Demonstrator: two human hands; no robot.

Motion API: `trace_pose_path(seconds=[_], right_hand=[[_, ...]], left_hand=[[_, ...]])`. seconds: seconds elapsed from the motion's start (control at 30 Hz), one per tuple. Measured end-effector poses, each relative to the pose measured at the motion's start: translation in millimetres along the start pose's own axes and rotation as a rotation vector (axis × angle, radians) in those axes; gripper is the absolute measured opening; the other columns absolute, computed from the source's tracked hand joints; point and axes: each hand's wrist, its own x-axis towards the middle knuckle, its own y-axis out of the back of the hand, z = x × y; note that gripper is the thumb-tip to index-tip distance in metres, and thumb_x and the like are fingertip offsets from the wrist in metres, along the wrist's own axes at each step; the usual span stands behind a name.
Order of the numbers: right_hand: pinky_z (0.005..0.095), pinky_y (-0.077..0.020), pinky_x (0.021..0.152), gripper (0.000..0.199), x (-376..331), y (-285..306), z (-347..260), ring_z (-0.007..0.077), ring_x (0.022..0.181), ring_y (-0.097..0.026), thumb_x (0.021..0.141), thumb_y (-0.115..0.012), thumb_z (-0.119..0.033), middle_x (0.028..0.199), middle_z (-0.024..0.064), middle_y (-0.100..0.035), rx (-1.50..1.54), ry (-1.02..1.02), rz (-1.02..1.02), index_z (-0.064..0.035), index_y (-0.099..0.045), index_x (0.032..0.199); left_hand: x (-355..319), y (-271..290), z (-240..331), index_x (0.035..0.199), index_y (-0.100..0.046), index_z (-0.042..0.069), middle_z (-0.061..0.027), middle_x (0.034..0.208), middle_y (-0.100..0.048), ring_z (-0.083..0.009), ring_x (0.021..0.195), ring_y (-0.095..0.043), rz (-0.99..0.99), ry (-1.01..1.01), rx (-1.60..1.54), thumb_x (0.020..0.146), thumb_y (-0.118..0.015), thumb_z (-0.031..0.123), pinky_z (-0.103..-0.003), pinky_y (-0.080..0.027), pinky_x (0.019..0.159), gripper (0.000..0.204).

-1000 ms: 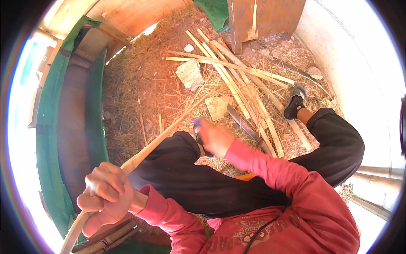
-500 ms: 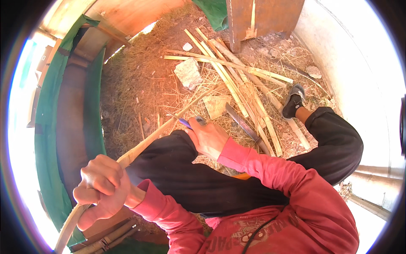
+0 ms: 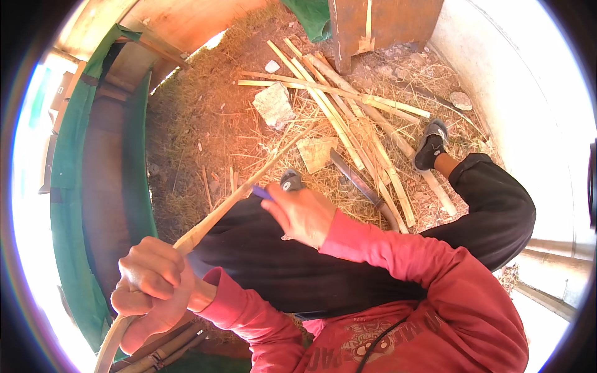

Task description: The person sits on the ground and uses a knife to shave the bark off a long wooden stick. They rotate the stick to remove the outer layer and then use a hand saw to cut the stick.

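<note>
One strip (image 3: 217, 214) slants from the left hand (image 3: 152, 281), its grip clenched round it, toward the ground (image 3: 186, 124). The right hand (image 3: 305, 214) grasps one purple handle (image 3: 262, 193) beside the strip, nearer the left hand than half a second ago. One machete (image 3: 356, 179), two slabs (image 3: 273, 105) and overlapping slats (image 3: 334, 118), too tangled to count, lie beyond, unmoved.

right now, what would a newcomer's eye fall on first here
Probably the long pale strip, clutched in the left hand at lower left and slanting up toward the middle. Near the center, the right hand holds a small purple object beside it. Beyond, crossed pale strips lie heaped on the ground, right of upper center.
</note>
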Motion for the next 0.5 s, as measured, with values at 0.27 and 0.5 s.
trace_pose_path(seconds=[0.27,0.5], right_hand=[[0.051,-0.0455,0.046,0.019,18,-7,26,0.0417,0.053,-0.059,0.094,-0.052,-0.021,0.06,0.0192,-0.059,-0.077,-0.099,-0.1,-0.0055,-0.047,0.103],[0.0521,-0.0525,0.069,0.031,-35,-16,221,0.0384,0.078,-0.066,0.089,-0.057,-0.012,0.082,0.0237,-0.065,-0.532,-0.485,-0.301,-0.0026,-0.048,0.116]], left_hand=[[-5,6,2,0.062,-0.032,0.016,0.0055,0.039,-0.025,-0.0053,0.032,-0.021,0.052,-0.048,-0.003,0.09,-0.045,0.065,-0.02,-0.014,0.033,0.058],[3,1,-3,0.06,-0.031,0.019,0.0063,0.04,-0.022,-0.0065,0.034,-0.023,-0.045,0.037,-0.055,0.093,-0.042,0.054,-0.022,-0.017,0.038,0.049]])
